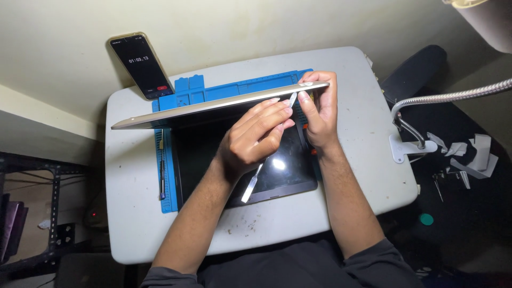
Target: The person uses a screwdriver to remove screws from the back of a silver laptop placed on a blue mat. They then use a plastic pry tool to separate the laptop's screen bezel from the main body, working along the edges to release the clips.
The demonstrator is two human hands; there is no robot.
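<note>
At the far left of the white worktop, a smartphone leans against the wall with its screen lit. Just right of it a blue repair mat covers the worktop's middle, and a slim screwdriver lies along the mat's left edge. On the mat rests an open laptop, its dark base flat and its silver lid raised so the thin edge faces the camera. Over the base, the left hand is clenched around a flat metal spudger; one end of the tool sticks out below the palm, and the other end reaches up to the lid's edge. Just beside it, the right hand grips the lid's right corner, thumb beneath and fingers curled over the top. Further right, a white lamp base is clamped at the worktop's edge with a flexible metal neck rising from it. Beyond that, pale scraps lie on the dark floor.
</note>
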